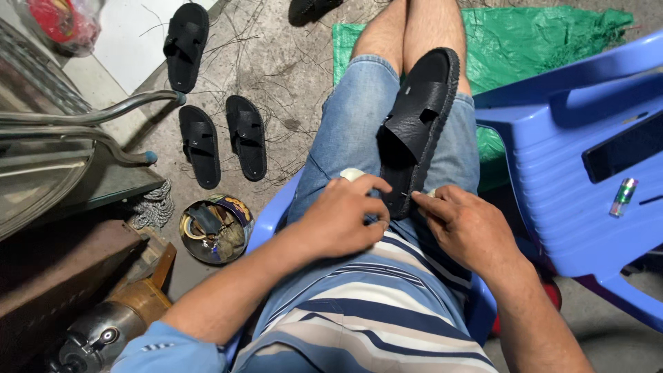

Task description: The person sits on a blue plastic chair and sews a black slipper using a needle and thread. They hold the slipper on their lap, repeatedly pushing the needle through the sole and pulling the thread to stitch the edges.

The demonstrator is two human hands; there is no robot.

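On lap: both hands (345, 217) (466, 224) pinch black sandal (418, 117) (concrete floor (276, 55)).

Head view, steeply down, close

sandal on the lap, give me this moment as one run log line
view: head | left hand: pinching heel end of black sandal | right hand: on same heel edge | sandal: resting on lap | blue chair: beside

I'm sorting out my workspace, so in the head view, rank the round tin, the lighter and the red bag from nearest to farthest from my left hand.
From the left hand:
1. Round tin, on the floor just left of it.
2. Lighter, on the blue chair to the right.
3. Red bag, far up in the top left corner.
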